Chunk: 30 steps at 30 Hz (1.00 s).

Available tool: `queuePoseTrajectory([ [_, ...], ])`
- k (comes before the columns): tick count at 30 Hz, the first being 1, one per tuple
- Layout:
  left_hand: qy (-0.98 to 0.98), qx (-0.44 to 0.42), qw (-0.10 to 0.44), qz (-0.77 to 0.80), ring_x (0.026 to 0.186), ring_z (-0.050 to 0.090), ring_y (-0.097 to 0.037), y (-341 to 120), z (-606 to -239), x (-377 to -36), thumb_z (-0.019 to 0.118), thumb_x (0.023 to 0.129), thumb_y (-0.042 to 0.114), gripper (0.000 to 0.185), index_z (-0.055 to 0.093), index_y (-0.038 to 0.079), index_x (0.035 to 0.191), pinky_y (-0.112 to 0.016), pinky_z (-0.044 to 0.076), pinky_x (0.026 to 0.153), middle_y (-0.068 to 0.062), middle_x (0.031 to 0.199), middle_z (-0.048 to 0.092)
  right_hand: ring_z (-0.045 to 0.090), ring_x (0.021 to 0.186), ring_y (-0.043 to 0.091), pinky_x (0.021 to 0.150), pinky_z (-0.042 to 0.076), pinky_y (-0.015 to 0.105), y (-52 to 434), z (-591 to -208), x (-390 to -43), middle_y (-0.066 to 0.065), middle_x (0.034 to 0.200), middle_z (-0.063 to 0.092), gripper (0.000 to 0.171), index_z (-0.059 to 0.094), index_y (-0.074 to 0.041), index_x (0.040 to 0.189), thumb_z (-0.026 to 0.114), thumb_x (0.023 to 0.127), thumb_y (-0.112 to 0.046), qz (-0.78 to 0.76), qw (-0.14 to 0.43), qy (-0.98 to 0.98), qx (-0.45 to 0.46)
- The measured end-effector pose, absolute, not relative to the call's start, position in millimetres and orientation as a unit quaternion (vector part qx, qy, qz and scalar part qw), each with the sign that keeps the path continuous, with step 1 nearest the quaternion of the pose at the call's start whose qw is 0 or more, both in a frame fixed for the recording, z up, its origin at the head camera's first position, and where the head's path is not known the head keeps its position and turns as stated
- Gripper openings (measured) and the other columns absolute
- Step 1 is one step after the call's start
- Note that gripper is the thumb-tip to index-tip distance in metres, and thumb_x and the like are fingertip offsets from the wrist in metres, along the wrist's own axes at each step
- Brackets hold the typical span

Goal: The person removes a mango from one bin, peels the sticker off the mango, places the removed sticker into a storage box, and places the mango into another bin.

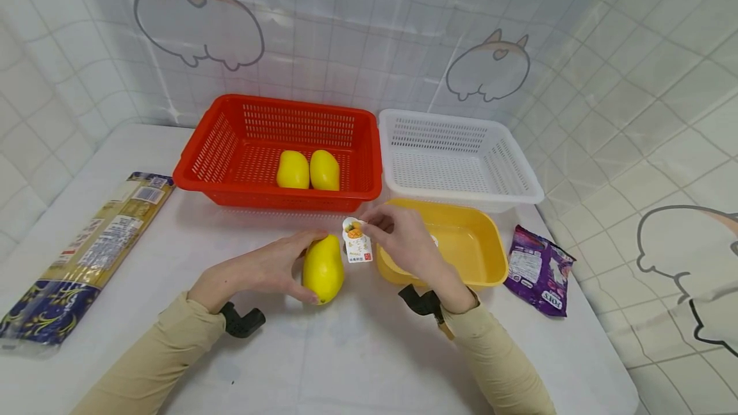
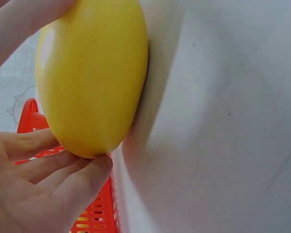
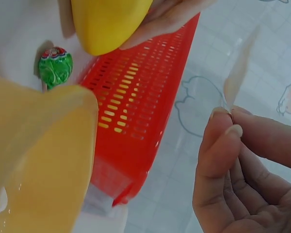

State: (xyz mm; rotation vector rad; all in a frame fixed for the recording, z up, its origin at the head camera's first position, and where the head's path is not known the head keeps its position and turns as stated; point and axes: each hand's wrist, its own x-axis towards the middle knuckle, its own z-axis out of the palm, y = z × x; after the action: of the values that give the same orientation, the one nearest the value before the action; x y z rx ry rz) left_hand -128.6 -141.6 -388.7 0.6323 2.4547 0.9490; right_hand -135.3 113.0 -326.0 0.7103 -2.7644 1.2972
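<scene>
Mango point(image 1: 323, 268), smooth, yellow, oval

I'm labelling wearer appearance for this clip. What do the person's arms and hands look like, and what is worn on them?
Both arms wear long beige sleeves, the left sleeve and the right sleeve, ending at the wrists. The left hand and right hand are bare, without gloves. A black wrist mount sits under each wrist: left mount, right mount.
</scene>
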Motion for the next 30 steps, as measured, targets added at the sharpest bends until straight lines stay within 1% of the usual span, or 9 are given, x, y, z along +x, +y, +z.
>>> queuePoseTrajectory([
  [6, 0.884, 0.233, 0.213, 0.344, 0.132, 0.046, -0.027, -140.8, -389.8, -129.3, 0.091, 0.065, 0.048, 0.111, 0.034, 0.011, 0.153, -0.050, 0.040, 0.114, -0.006, 0.150, 0.043, 0.060, 0.073, 0.016, 0.066, 0.056, 0.025, 120.6, -323.7, -139.6, 0.005, 0.086, 0.064, 0.013, 0.060, -0.007, 0.097, 0.071, 0.091, -0.004, 0.434, 0.001, -0.866, 0.249],
  [8, 0.884, 0.232, 0.212, 0.344, 0.132, 0.046, -0.026, -140.4, -389.9, -129.1, 0.091, 0.065, 0.048, 0.112, 0.033, 0.010, 0.153, -0.049, 0.040, 0.114, -0.006, 0.151, 0.043, 0.059, 0.073, 0.017, 0.066, 0.056, 0.025, 122.6, -323.2, -141.3, 0.005, 0.085, 0.063, 0.013, 0.059, -0.006, 0.096, 0.071, 0.091, -0.002, 0.432, 0.003, -0.864, 0.257],
  [14, 0.885, 0.231, 0.213, 0.344, 0.133, 0.045, -0.027, -140.5, -389.7, -128.4, 0.091, 0.066, 0.047, 0.112, 0.032, 0.009, 0.153, -0.049, 0.040, 0.115, -0.007, 0.152, 0.041, 0.063, 0.077, 0.016, 0.072, 0.059, 0.026, 127.0, -320.7, -144.8, 0.004, 0.086, 0.066, 0.008, 0.065, -0.005, 0.093, 0.071, 0.090, 0.000, 0.408, 0.008, -0.871, 0.272],
  [19, 0.885, 0.234, 0.210, 0.344, 0.133, 0.046, -0.027, -140.5, -389.4, -128.6, 0.091, 0.067, 0.046, 0.111, 0.032, 0.009, 0.153, -0.049, 0.040, 0.115, -0.007, 0.152, 0.042, 0.065, 0.079, 0.017, 0.075, 0.060, 0.027, 132.4, -318.5, -146.7, 0.005, 0.089, 0.069, 0.007, 0.071, -0.005, 0.093, 0.073, 0.088, 0.000, 0.398, -0.004, -0.879, 0.262],
  [24, 0.884, 0.239, 0.205, 0.345, 0.132, 0.046, -0.028, -141.2, -390.1, -128.5, 0.091, 0.067, 0.046, 0.111, 0.032, 0.008, 0.153, -0.049, 0.040, 0.115, -0.008, 0.151, 0.042, 0.067, 0.079, 0.018, 0.074, 0.060, 0.028, 141.4, -319.5, -149.0, 0.007, 0.095, 0.071, 0.007, 0.075, -0.004, 0.093, 0.075, 0.087, -0.001, 0.396, -0.023, -0.887, 0.237],
  [27, 0.882, 0.243, 0.205, 0.348, 0.133, 0.046, -0.028, -141.6, -390.4, -128.4, 0.091, 0.068, 0.045, 0.110, 0.032, 0.007, 0.153, -0.050, 0.039, 0.115, -0.009, 0.151, 0.042, 0.068, 0.077, 0.018, 0.072, 0.059, 0.028, 147.1, -319.2, -151.2, 0.008, 0.095, 0.072, 0.007, 0.075, -0.003, 0.092, 0.075, 0.086, -0.001, 0.392, -0.031, -0.890, 0.230],
  [30, 0.882, 0.239, 0.208, 0.350, 0.134, 0.045, -0.027, -142.0, -389.8, -128.4, 0.091, 0.067, 0.045, 0.111, 0.032, 0.008, 0.153, -0.049, 0.038, 0.116, -0.007, 0.152, 0.041, 0.068, 0.075, 0.019, 0.071, 0.060, 0.028, 152.7, -317.8, -153.9, 0.009, 0.093, 0.073, 0.008, 0.076, -0.003, 0.093, 0.076, 0.085, -0.001, 0.379, -0.034, -0.896, 0.228],
])
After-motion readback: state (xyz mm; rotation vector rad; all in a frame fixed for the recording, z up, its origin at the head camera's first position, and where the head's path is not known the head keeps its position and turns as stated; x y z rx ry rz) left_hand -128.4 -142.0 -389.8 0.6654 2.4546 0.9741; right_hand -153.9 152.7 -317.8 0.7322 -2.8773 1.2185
